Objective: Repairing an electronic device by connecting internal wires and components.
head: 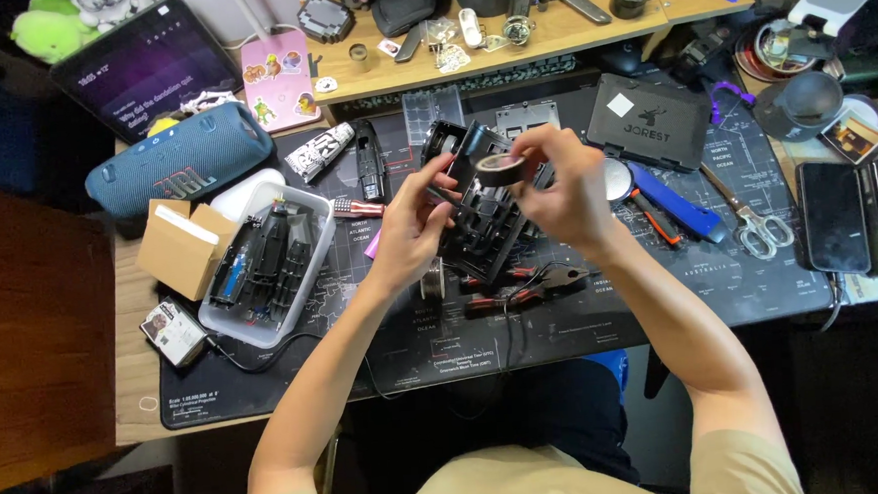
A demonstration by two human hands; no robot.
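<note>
Black tape roll (500, 169) pinched in right hand (566, 195), left hand (408, 229) gripping black plastic frame (478, 225) just below

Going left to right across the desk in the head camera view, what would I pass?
Blue cylindrical speaker → clear plastic tray of parts → left hand → roll of black tape → right hand → scissors → black smartphone.
</note>
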